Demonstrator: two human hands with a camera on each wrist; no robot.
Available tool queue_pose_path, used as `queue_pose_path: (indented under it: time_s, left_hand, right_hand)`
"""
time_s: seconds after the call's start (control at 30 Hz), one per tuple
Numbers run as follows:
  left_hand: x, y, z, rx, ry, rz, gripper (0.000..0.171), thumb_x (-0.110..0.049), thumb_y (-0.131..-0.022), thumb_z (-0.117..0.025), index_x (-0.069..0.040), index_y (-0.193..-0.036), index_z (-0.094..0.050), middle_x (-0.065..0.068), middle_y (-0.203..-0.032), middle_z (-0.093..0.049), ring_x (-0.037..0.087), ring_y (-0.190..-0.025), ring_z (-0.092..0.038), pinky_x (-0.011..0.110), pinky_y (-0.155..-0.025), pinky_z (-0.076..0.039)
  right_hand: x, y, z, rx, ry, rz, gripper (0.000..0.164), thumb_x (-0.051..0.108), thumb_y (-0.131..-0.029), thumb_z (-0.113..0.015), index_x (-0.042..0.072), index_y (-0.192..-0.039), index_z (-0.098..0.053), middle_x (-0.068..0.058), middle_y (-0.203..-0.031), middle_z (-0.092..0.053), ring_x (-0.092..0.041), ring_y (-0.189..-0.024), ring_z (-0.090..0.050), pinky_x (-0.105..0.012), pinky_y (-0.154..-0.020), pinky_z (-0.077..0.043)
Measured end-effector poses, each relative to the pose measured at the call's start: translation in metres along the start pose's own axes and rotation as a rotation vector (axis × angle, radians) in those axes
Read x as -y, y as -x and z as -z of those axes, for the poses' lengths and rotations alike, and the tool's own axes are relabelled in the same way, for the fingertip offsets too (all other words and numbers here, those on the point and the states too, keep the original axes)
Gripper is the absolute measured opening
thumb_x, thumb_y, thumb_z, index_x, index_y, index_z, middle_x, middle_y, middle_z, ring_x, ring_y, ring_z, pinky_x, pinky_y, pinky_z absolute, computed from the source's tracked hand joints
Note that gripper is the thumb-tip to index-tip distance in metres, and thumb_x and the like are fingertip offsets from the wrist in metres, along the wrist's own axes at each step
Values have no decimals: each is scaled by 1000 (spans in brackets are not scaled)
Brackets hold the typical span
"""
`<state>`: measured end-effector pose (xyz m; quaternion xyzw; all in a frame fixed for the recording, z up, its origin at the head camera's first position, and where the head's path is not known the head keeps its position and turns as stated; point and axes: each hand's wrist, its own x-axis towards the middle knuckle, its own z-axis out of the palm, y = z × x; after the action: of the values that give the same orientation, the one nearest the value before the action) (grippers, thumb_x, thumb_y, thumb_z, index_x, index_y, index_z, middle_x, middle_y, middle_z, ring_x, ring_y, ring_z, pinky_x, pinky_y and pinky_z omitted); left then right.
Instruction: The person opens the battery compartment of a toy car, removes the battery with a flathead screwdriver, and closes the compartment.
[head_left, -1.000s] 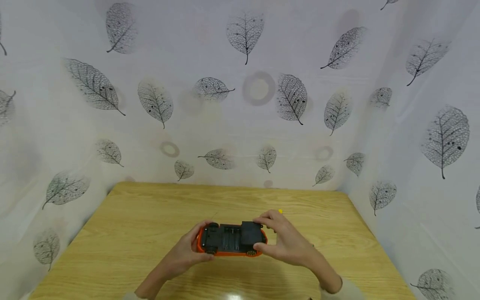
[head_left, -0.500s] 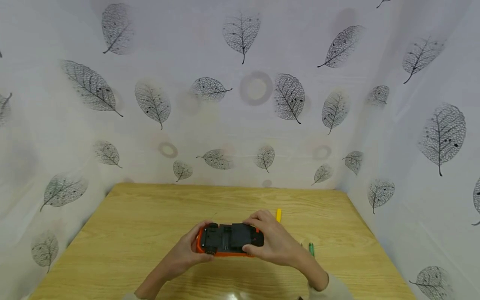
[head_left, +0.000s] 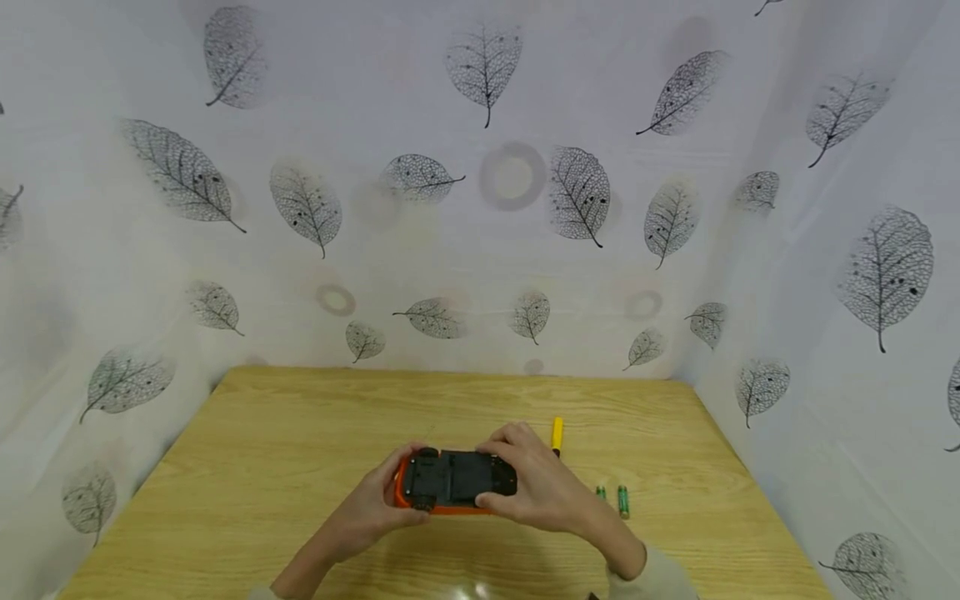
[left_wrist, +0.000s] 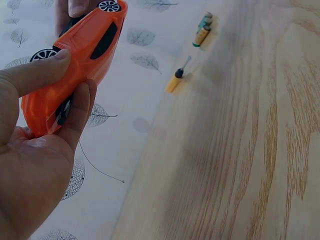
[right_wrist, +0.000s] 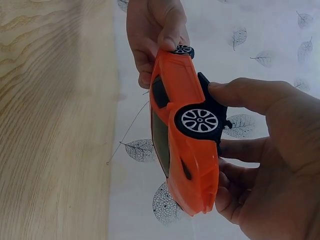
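Note:
An orange toy car [head_left: 463, 510] is held upside down above the table, its black underside facing up in the head view. My left hand [head_left: 371, 504] grips one end of it, thumb and fingers on opposite sides. With thumb and fingers my right hand [head_left: 540, 487] pinches a black cover [head_left: 472, 477], which lies flat over the middle of the underside; whether it is latched, I cannot tell. In the right wrist view the cover's edge [right_wrist: 212, 97] shows under my right thumb, beside the car's wheel [right_wrist: 199, 121]. Part of the far end is hidden by the right hand.
On the wooden table [head_left: 300, 433], a yellow-handled screwdriver [head_left: 557, 433] lies behind my right hand. Two green batteries [head_left: 623, 502] lie right of it. A thin wire [right_wrist: 131, 126] sticks out from the car. Leaf-patterned cloth [head_left: 450, 250] walls the back and sides.
My right hand has slid the black cover leftward over the open compartment, which is now covered. The screwdriver and batteries have come into view from behind that hand. The left hand stays put.

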<state>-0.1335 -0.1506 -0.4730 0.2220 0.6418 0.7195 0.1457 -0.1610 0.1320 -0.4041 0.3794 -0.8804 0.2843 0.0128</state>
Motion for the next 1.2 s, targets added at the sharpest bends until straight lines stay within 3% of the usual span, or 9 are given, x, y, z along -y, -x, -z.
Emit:
queue_pose_path:
  time_s: [0.3,0.57,0.83,1.2]
  left_hand:
    - [2,0,1,13,0,-11,85,6,-92,-74,4,-159,-21,35,-156,-26,17,-128,-59,35,-98,-57]
    - [2,1,1,4,3,-3,86,6,-91,-74,3,-159,-21,35,-156,-26,20,-128,-59,36,-97,-57]
    - [2,0,1,14,12,-14,86,7,-92,-73,4,-159,-20,36,-156,-24,16,-126,-60,36,-97,-57]
    - [-1,0,0,-8,3,20,87,7,-91,-74,3,-159,-21,35,-156,-27,29,-130,-58,36,-98,-57]
  right_hand:
    - [1,-2,-3,35,5,-9,50,41,-92,-79,14,-132,-68,5,-120,-58,-14,-106,-48,-35,-85,-49]
    - [1,-4,-2,41,-9,-4,50,38,-91,-80,13,-132,-68,4,-123,-58,-15,-108,-48,-36,-86,-51]
    - [0,-5,-2,51,-18,-1,50,37,-91,-81,13,-133,-68,4,-122,-58,-14,-107,-48,-34,-85,-50]
    - [-2,-5,-3,60,1,12,54,41,-92,-79,12,-135,-68,2,-123,-59,-15,-106,-46,-35,-86,-49]
